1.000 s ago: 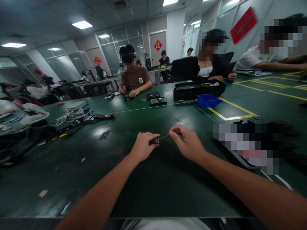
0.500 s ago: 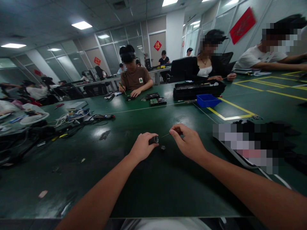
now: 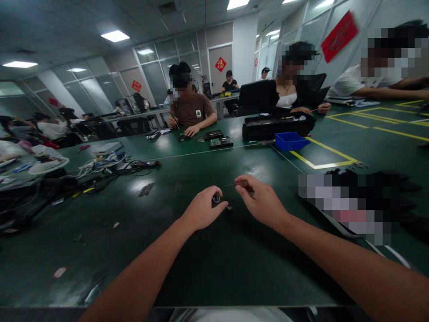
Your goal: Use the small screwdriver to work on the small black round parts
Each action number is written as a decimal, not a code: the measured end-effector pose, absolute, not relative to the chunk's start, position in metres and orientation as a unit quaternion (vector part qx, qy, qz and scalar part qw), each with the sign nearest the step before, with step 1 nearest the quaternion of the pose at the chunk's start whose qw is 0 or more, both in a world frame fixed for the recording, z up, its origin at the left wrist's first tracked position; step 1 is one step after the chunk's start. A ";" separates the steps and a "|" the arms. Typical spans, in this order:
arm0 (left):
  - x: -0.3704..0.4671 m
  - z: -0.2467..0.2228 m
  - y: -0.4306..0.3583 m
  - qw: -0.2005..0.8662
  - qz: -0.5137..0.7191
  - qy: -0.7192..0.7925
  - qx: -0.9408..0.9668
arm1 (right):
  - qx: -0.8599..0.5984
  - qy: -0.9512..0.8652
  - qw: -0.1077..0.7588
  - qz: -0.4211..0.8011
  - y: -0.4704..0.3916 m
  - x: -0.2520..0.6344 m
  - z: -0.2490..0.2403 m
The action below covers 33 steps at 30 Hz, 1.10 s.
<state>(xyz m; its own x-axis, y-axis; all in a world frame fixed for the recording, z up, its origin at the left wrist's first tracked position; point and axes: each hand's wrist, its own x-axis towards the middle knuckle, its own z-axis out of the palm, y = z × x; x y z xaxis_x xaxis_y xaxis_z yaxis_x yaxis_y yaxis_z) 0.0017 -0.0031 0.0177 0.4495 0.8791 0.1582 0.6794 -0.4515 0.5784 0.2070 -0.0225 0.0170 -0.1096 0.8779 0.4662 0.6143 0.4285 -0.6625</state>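
My left hand point(image 3: 204, 208) is curled around a short black cylinder point(image 3: 215, 198), whose round, light-rimmed end faces right. Its thumb reaches out towards a small metallic piece point(image 3: 229, 208) lying on the green table point(image 3: 208, 273); whether they touch I cannot tell. Pinched in my right hand point(image 3: 259, 197) is a thin-shafted screwdriver point(image 3: 240, 183), its dark reddish handle mostly covered by the fingers. The shaft points left, above and apart from the cylinder.
Tangled cables point(image 3: 114, 167) cover the left side of the table. Ahead are bare circuit-board drives point(image 3: 221, 142), a blue bin point(image 3: 291, 141) and a long black tray point(image 3: 254, 129). A blurred-out white item point(image 3: 330, 201) lies at right. Several people sit across the table.
My left hand has shifted slightly right and rolled, so the cylinder sits deeper behind the fingers. The screwdriver shaft has swung from slanting down-left to nearly level.
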 end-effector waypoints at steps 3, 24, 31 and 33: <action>0.007 0.016 -0.006 0.191 0.183 0.458 0.849 | -0.512 -0.731 0.425 0.150 -0.022 0.207 0.016; 0.007 0.005 0.002 0.150 0.108 0.426 0.886 | -0.503 -0.735 0.426 0.159 -0.022 0.207 0.015; -0.010 0.014 0.009 0.282 0.236 0.457 0.810 | -0.501 -0.737 0.420 0.171 -0.023 0.207 0.017; -0.018 0.019 0.013 0.294 0.277 0.476 0.781 | -0.501 -0.738 0.417 0.173 -0.023 0.207 0.017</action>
